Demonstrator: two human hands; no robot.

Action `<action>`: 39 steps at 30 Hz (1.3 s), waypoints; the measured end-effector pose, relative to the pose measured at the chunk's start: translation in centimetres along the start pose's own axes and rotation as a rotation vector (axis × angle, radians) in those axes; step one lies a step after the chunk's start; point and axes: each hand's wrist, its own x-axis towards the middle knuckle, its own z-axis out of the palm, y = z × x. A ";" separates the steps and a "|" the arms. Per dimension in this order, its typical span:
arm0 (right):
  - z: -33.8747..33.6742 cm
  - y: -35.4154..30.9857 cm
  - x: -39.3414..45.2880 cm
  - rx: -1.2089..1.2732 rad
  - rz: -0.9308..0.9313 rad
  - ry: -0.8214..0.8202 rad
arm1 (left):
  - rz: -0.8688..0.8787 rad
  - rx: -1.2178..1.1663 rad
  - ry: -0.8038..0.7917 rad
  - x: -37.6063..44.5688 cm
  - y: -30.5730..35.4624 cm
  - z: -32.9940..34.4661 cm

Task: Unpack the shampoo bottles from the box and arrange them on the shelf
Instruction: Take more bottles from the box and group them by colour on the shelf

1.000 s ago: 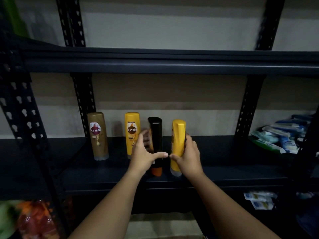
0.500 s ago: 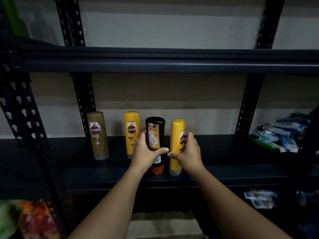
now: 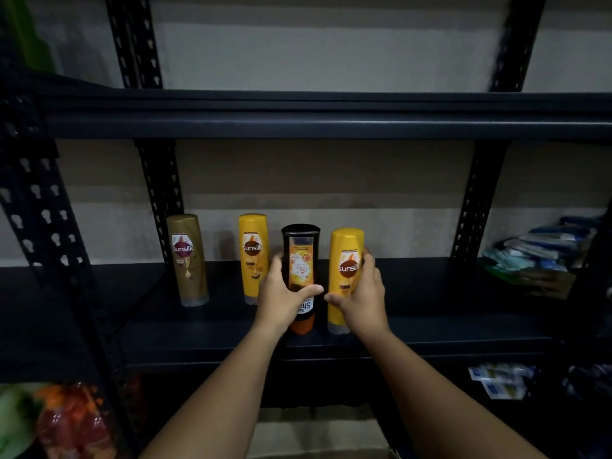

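A dark navy metal shelf (image 3: 430, 329) carries four plastic bottles: at nine o'clock a bronze-brown bottle (image 3: 187, 260) with a maroon emblem, a yellow bottle (image 3: 253, 256) with a brown emblem, a black bottle (image 3: 300, 260) with an orange label and cap, and a second yellow bottle (image 3: 346, 276) at three o'clock.

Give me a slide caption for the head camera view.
Both hands turn labels forward: left hand grips black bottle, right hand yellow bottle.
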 end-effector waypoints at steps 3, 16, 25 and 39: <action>0.2 0.1 -0.2 -0.042 -0.015 0.028 | 0.025 0.060 -0.074 -0.7 -0.3 -0.6; -1.0 0.1 -0.4 -0.091 0.002 0.050 | 1.504 2.029 -0.175 2.9 2.7 -4.5; -1.0 0.1 -0.6 -0.082 0.023 0.041 | 1.128 1.932 -0.290 2.7 4.6 -5.0; -1.1 0.6 -0.8 -0.087 0.009 0.037 | 0.049 1.162 -0.180 1.1 1.4 -4.3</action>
